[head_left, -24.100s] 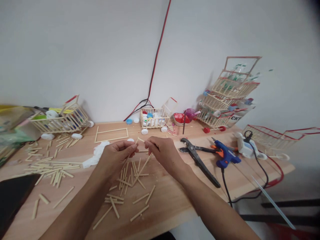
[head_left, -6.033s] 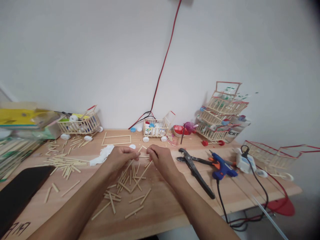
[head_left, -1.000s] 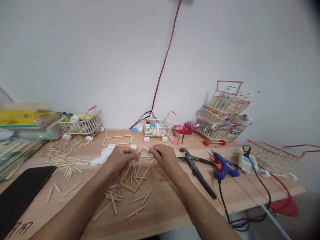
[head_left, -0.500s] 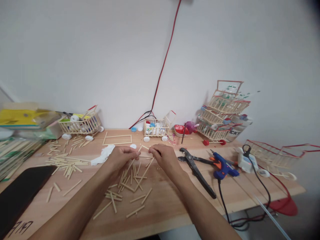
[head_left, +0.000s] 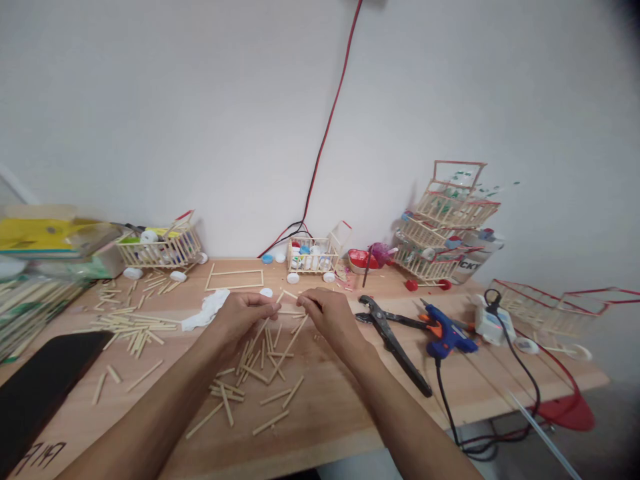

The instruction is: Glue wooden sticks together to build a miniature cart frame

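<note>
Near the middle of the wooden table (head_left: 330, 427), my left hand (head_left: 250, 313) pinches thin wooden sticks (head_left: 261, 328) between thumb and fingers. My right hand (head_left: 325, 310) is closed on the end of a short stick (head_left: 290, 294), whose other end meets the left hand's stick at an angle. Other sticks slant below my fingertips over a loose pile of cut sticks (head_left: 250, 370); which of them are joined is unclear. Behind my left hand lies a rectangular stick frame (head_left: 235, 272), with a crumpled white tissue (head_left: 206, 310) in front of it.
Small stick carts (head_left: 313, 257) stand along the wall, several stacked at right (head_left: 440, 233). Black pliers (head_left: 395, 347), a blue glue gun (head_left: 450, 333) and a white power strip (head_left: 495, 323) lie right. More cut sticks (head_left: 133, 327) and a black flat object (head_left: 50, 387) are left.
</note>
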